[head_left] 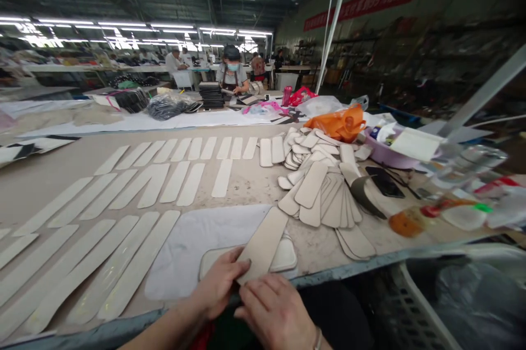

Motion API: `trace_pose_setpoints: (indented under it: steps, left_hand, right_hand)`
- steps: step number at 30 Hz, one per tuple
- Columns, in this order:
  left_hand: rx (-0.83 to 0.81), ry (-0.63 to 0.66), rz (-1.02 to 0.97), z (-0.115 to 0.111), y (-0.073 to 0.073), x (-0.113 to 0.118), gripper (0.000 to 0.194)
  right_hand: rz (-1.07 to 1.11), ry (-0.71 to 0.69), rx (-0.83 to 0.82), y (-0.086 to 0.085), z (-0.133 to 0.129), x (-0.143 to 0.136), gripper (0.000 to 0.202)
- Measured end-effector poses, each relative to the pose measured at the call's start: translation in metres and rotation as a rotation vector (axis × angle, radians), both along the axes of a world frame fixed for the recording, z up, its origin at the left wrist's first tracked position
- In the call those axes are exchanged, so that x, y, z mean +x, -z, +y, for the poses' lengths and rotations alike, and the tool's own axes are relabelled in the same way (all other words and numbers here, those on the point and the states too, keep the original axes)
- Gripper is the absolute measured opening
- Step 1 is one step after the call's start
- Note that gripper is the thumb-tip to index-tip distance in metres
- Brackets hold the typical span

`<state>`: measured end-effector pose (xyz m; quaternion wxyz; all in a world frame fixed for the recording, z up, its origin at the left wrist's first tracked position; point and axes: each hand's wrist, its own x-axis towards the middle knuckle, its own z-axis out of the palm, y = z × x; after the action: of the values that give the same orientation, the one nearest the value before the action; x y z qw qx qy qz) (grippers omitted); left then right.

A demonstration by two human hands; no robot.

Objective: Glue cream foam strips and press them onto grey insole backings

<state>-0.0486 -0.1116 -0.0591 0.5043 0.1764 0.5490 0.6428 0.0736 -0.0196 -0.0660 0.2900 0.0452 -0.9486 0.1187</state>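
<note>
worktable: a broad beige surface (pixel 251 188) is set in a large hall lit by rows of tube lights (pixel 137 28).
left hand (pixel 222 279): a beige strip (pixel 265 240) is pinched at its near end, thumb on top.
right hand (pixel 275 309): the fingers are bent and laid at the strip's near edge; whether it is gripped there cannot be told.
beige strip: held aslant, its far end pointed to one o'clock, over a white-rimmed pad (pixel 284 256).
white sheet (pixel 172 262): spread under the pad and out toward ten o'clock.
pale strips (pixel 142 265): laid in slanting rows from nine round to twelve o'clock.
heap (pixel 312 183): similar pieces are piled and fanned at one o'clock.
orange bag (pixel 339 122): placed behind the heap, at one o'clock.
purple basin (pixel 380 153): filled with odds and ends, at two o'clock.
plastic basket (pixel 427 311): kept below the table edge, at three o'clock.
co-worker (pixel 235 75): seen at twelve o'clock, beside a dark stack (pixel 211 95).
</note>
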Motion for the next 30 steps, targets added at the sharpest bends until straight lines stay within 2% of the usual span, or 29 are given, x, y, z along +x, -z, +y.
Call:
trace_pose_setpoints:
  steps: [2,4,6,8,10,12,17,22,24,30]
  left_hand:
    - [-0.041,0.063,0.043,-0.010,-0.002,-0.011,0.053]
    - [-0.093,0.181,0.091,-0.023,-0.004,-0.028,0.050]
    - [-0.136,0.294,0.176,-0.035,-0.006,-0.046,0.047]
    - [-0.199,0.393,0.267,-0.043,-0.008,-0.061,0.046]
    - [-0.271,0.452,0.347,-0.047,-0.008,-0.072,0.045]
    - [-0.347,0.464,0.438,-0.046,-0.007,-0.079,0.044]
    - [-0.483,0.460,0.735,-0.039,-0.003,-0.091,0.038]
    - [-0.615,0.340,1.211,-0.038,0.007,-0.096,0.042]
    - [-0.605,0.348,1.300,-0.039,0.011,-0.093,0.039]
    - [-0.494,0.327,1.393,-0.035,0.023,-0.083,0.037]
  right_hand:
    - [-0.022,0.078,-0.101,0.000,0.013,0.007,0.032]
    - [-0.024,0.296,-0.210,0.004,0.037,0.016,0.041]
    - [-0.033,0.521,-0.350,0.015,0.062,0.023,0.051]
    - [-0.103,0.636,-0.514,0.030,0.080,0.026,0.060]
    - [-0.231,0.628,-0.647,0.043,0.089,0.025,0.065]
    - [-0.350,0.567,-0.702,0.052,0.091,0.022,0.066]
    - [-0.462,0.478,-0.559,0.052,0.084,0.016,0.067]
    - [-0.529,0.441,-0.447,0.050,0.082,0.012,0.077]
    - [-0.550,0.394,-0.428,0.048,0.082,0.008,0.080]
    - [-0.597,0.285,-0.390,0.048,0.086,-0.007,0.083]
